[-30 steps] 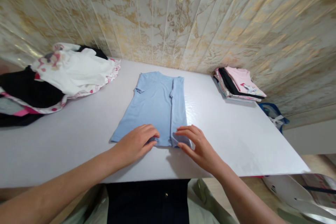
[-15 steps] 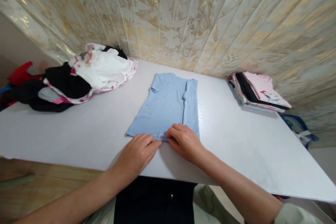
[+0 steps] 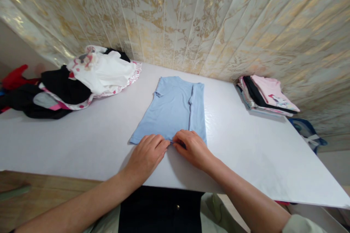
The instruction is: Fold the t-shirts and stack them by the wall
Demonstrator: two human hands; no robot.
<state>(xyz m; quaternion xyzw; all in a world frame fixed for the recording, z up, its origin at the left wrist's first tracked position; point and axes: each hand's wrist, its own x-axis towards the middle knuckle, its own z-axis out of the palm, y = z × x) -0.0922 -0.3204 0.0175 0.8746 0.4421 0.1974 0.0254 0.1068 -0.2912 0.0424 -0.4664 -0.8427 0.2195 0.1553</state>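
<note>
A light blue T-shirt (image 3: 175, 109) lies flat on the white table, its hem toward me. Its right side is folded inward in a lengthwise strip, while a short sleeve still sticks out at the upper left. My left hand (image 3: 149, 154) is closed at the middle of the hem, thumb and fingers pinching the edge. Close beside it, my right hand (image 3: 193, 147) pinches the same hem near the folded strip. Both sets of fingertips are partly hidden behind the hands.
A loose heap of clothes (image 3: 101, 74), white, black and red, lies on the left of the table (image 3: 240, 145). At the back right stands a stack of folded clothes (image 3: 273, 94), pink on top. A gold-patterned curtain (image 3: 175, 18) hangs behind. A blue item (image 3: 306, 129) shows past the right edge.
Both hands have come closer together at the hem, and the left fingers now close on it. The view has shifted slightly; the shirt's fold looks the same.
</note>
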